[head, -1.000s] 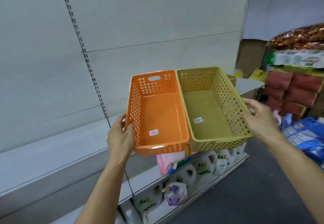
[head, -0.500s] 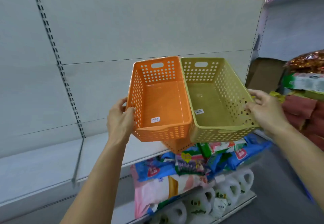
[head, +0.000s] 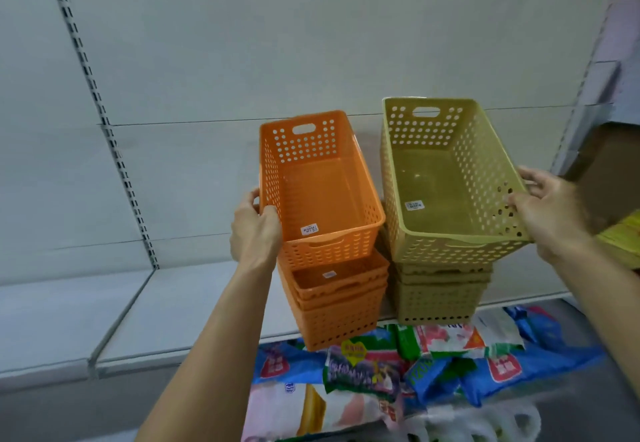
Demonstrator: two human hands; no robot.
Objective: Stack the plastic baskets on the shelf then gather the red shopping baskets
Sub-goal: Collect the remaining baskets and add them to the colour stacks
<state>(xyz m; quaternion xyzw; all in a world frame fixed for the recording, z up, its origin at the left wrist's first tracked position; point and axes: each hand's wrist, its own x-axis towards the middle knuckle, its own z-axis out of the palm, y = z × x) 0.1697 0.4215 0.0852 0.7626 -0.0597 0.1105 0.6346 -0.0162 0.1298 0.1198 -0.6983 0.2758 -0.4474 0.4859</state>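
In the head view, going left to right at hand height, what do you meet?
Slotted shelf upright → left hand → orange basket it holds → olive basket → right hand holding it.

Grey shelf (head: 194, 306), 2 stacks sitting on it near the front edge: orange basket stack (head: 337, 317) left, olive basket stack (head: 437, 298) just right of it. Lower shelf: packaged goods (head: 391, 369) piled below the stacks.
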